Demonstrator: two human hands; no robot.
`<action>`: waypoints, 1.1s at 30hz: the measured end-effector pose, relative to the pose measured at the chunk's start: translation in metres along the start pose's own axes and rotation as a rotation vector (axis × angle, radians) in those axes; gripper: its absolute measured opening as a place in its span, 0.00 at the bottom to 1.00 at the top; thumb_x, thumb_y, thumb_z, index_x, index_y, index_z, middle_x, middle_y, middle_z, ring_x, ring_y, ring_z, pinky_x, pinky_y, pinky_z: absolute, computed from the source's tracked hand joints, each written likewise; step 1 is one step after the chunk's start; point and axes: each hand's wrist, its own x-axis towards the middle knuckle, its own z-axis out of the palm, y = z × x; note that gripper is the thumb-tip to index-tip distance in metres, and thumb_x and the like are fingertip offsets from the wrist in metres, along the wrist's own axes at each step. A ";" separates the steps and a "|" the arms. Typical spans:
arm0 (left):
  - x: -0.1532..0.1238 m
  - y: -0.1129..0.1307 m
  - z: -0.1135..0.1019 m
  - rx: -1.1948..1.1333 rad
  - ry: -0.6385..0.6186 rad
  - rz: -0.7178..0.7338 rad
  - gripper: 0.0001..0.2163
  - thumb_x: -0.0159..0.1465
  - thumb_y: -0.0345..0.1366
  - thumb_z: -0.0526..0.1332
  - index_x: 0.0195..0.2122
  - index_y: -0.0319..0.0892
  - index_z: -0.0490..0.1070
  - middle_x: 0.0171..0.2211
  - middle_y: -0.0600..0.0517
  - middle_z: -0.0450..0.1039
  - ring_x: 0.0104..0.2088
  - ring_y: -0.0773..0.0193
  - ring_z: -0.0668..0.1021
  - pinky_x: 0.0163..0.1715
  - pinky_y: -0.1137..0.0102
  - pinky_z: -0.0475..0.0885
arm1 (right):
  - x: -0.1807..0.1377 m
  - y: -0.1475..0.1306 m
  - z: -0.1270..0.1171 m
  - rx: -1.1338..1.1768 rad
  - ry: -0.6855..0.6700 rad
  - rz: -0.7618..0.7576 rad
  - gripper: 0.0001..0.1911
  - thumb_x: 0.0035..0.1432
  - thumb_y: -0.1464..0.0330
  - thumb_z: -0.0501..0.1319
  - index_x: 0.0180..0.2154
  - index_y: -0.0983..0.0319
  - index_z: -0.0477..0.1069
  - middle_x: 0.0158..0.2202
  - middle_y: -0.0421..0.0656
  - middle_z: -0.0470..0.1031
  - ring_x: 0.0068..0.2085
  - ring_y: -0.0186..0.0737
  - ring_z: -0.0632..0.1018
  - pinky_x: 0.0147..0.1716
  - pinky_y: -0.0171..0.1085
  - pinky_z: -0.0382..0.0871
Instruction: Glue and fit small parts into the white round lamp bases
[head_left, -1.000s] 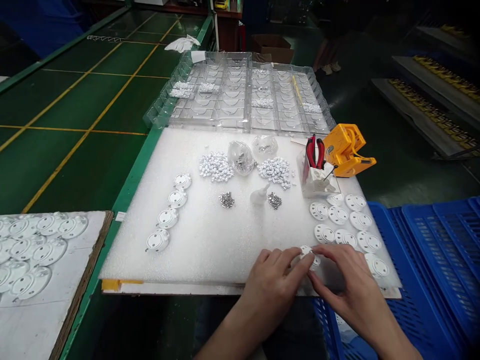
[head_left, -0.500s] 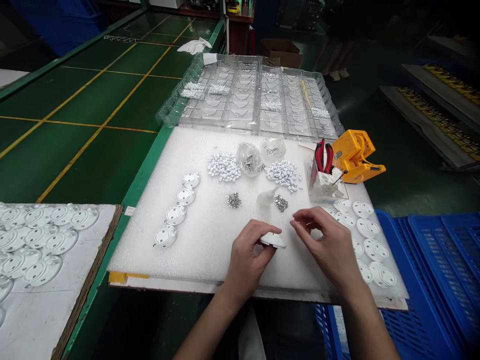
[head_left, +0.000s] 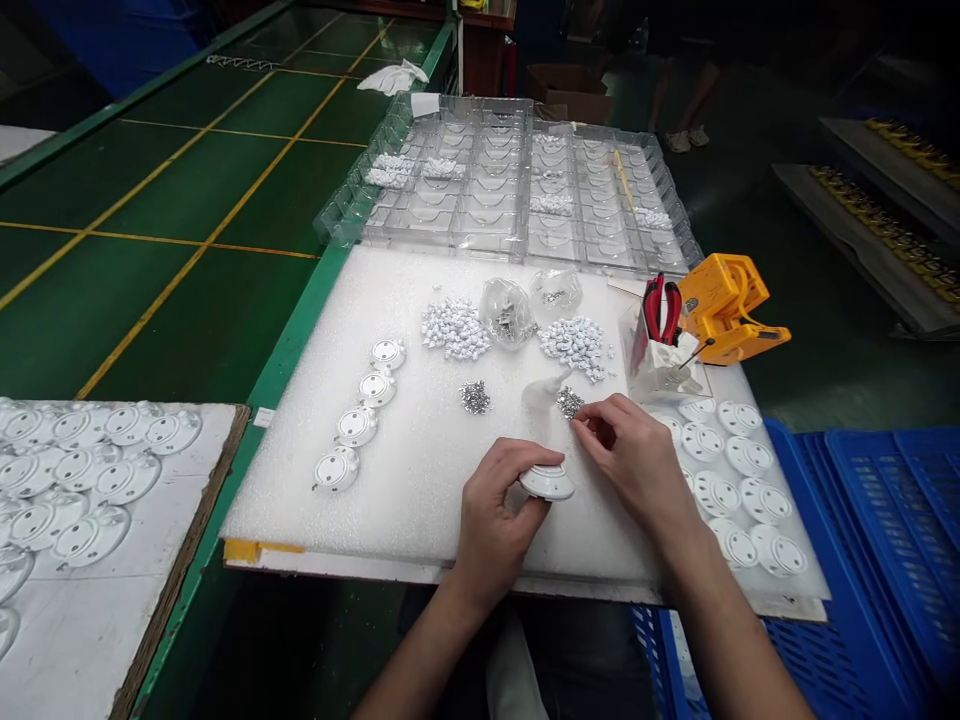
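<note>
Silver metal bits [head_left: 570, 403] touching right fingers [head_left: 583, 418]

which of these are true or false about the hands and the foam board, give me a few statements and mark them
1. The left hand holds a white round plastic part. True.
2. The red-handled pliers stand in a clear plastic holder. True.
3. The right hand grips the pliers. False: it is beside a small pile of silver metal pieces.
4. Four white round parts lie in a line on the left of the foam board. True.
5. The yellow plastic tool sits inside the blue crate. False: the yellow plastic tool stands beside the clear holder.
</note>
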 end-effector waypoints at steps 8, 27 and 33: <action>-0.002 -0.002 0.000 -0.016 0.028 0.003 0.08 0.65 0.27 0.64 0.43 0.45 0.80 0.40 0.48 0.80 0.41 0.58 0.80 0.43 0.65 0.75 | 0.005 0.004 0.007 -0.106 -0.023 -0.017 0.06 0.59 0.73 0.59 0.30 0.58 0.67 0.29 0.40 0.69 0.28 0.38 0.72 0.28 0.37 0.62; -0.003 -0.004 0.001 -0.054 0.060 0.053 0.08 0.66 0.27 0.65 0.43 0.45 0.80 0.40 0.50 0.79 0.41 0.61 0.80 0.42 0.69 0.73 | 0.011 0.003 -0.001 -0.104 -0.109 -0.022 0.05 0.62 0.73 0.60 0.32 0.61 0.71 0.31 0.42 0.72 0.28 0.38 0.74 0.29 0.37 0.64; -0.003 -0.005 0.001 -0.059 0.055 0.044 0.09 0.66 0.27 0.65 0.44 0.45 0.80 0.41 0.49 0.79 0.41 0.60 0.80 0.42 0.68 0.73 | -0.001 -0.007 -0.023 0.094 -0.065 0.007 0.06 0.58 0.73 0.60 0.30 0.59 0.67 0.27 0.37 0.69 0.25 0.34 0.72 0.26 0.33 0.65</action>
